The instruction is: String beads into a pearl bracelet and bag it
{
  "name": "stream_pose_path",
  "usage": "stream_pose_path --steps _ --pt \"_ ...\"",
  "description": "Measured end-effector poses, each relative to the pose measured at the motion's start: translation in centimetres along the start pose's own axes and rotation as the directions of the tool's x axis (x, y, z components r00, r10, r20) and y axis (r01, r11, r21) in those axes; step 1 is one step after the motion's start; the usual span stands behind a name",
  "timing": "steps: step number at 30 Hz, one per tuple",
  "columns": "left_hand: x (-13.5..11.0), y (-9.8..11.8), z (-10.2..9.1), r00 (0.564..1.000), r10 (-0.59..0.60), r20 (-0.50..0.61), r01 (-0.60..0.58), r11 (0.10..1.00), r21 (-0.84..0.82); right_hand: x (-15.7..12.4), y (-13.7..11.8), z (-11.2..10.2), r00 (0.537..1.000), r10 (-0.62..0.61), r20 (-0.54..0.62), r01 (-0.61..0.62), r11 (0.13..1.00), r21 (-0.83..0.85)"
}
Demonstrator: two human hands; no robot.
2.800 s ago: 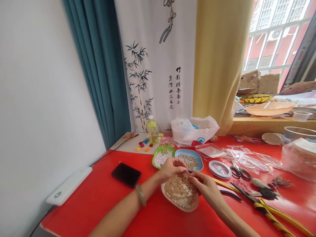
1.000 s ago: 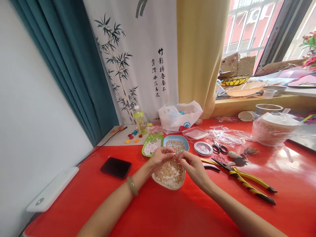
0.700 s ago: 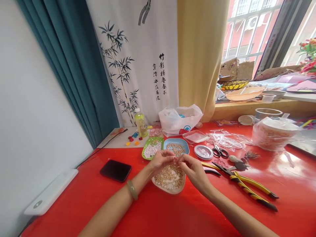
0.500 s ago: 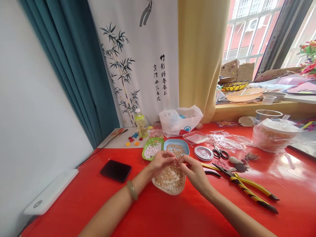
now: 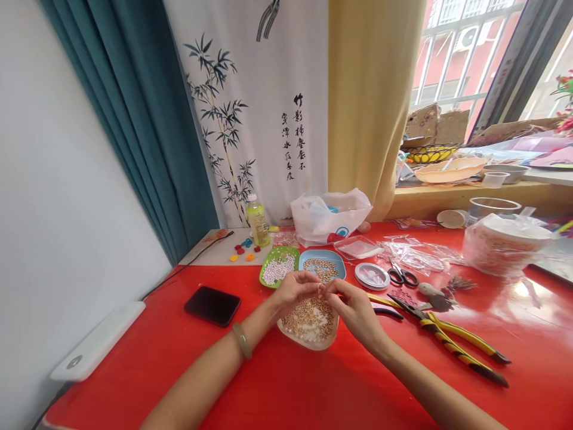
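Note:
My left hand [image 5: 296, 291] and my right hand [image 5: 351, 303] meet fingertip to fingertip above a pale tray [image 5: 308, 343] of gold and white beads. Both hands are closed in a pinch. Something tiny and whitish shows between the fingertips, too small to name. Just behind the hands stand a green tray [image 5: 264, 276] of pearly white beads and a blue tray [image 5: 341, 269] of gold beads. A greenish bangle [image 5: 242, 341] circles my left wrist.
Yellow-and-black pliers [image 5: 452, 340], scissors [image 5: 403, 276] and a white spool [image 5: 372, 276] lie right on the red table [image 5: 268, 394]. A phone [image 5: 212, 306] lies left. Behind stand a bottle [image 5: 258, 224], a plastic bag [image 5: 329, 216] and a wrapped tub [image 5: 505, 242].
The view has shifted slightly, so the scene sits a little further right and higher. Both hands keep their pinch over the pale tray.

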State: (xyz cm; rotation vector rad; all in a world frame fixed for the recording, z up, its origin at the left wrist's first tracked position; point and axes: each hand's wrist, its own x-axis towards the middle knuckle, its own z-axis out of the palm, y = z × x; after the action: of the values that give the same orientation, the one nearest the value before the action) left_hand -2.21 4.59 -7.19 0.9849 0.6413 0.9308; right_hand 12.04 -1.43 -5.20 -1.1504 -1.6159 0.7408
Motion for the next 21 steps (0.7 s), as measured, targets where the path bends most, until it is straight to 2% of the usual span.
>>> stream_pose_path --steps 21 --pt "-0.08 -0.11 -0.18 0.999 0.016 0.029 -0.016 1.0 -0.006 0.0 0.58 0.09 1.0 -0.013 0.003 0.013 1.0 0.018"
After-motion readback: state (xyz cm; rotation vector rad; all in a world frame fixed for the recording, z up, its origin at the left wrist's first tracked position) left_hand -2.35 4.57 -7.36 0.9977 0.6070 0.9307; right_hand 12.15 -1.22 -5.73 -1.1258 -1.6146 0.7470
